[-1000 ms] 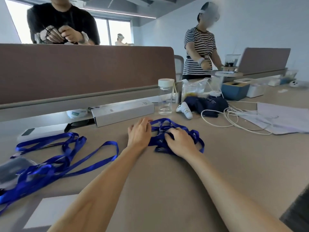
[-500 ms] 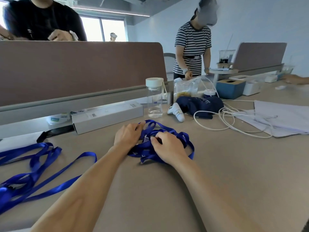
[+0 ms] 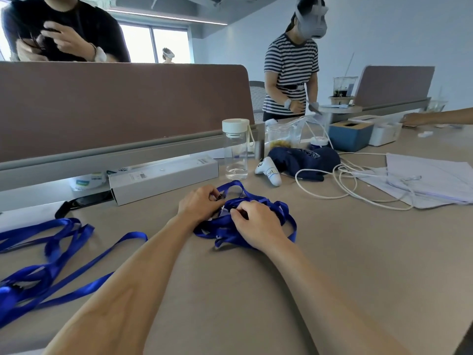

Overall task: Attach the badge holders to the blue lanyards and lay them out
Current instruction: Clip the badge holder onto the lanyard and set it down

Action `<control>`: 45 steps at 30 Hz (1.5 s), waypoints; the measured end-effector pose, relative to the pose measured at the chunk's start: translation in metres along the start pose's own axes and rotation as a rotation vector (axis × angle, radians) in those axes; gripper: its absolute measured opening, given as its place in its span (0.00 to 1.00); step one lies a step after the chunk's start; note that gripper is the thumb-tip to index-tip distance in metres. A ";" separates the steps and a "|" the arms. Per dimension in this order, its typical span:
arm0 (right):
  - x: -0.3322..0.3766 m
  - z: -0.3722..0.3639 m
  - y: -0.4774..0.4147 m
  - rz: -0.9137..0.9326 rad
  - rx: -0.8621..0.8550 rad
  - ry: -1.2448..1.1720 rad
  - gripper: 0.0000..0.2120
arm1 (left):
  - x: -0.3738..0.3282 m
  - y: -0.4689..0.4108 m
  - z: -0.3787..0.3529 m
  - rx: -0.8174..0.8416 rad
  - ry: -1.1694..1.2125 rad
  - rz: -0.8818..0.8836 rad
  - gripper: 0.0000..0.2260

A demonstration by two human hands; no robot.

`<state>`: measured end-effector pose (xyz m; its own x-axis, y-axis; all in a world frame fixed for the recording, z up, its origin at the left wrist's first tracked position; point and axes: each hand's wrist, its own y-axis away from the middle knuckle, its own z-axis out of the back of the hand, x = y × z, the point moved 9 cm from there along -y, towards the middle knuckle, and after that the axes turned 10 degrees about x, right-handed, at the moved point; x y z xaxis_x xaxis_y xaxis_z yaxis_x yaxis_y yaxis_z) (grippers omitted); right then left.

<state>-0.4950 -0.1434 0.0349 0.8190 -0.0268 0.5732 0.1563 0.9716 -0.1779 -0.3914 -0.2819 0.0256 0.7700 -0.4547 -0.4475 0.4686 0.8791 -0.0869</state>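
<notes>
Beige desk (image 3: 332, 252) carries tangled blue lanyards (image 3: 284, 213). Our left hand (image 3: 198, 206) pinches a dark clip (image 3: 220, 197); our right hand (image 3: 256, 224) pinches the tangle.

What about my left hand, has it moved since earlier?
No. The left hand stays near-left of the clear water bottle; only its fingers curled onto the lanyard clip.

Open tabletop (image 3: 256, 290) nr side; bottle (image 3: 235, 149), white box (image 3: 163, 176), cables (image 3: 345, 185) crowding far side.
</notes>
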 end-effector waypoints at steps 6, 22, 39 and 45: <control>0.003 0.002 0.001 0.039 -0.025 0.025 0.13 | -0.019 0.006 0.039 -0.189 0.180 -0.100 0.06; 0.006 0.057 0.027 -0.086 -0.280 -0.067 0.08 | -0.076 0.146 0.116 0.096 1.136 -0.279 0.10; 0.112 0.098 0.046 0.122 -0.184 -0.092 0.09 | 0.083 0.222 0.199 -0.413 0.938 0.063 0.07; 0.202 -0.001 0.063 0.297 0.063 -0.208 0.19 | 0.123 0.280 0.205 -0.429 0.773 0.107 0.05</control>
<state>-0.3193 -0.0875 0.1383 0.6927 0.3009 0.6555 -0.1111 0.9425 -0.3152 -0.0767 -0.1212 0.1290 0.2203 -0.2800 -0.9344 0.0887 0.9597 -0.2667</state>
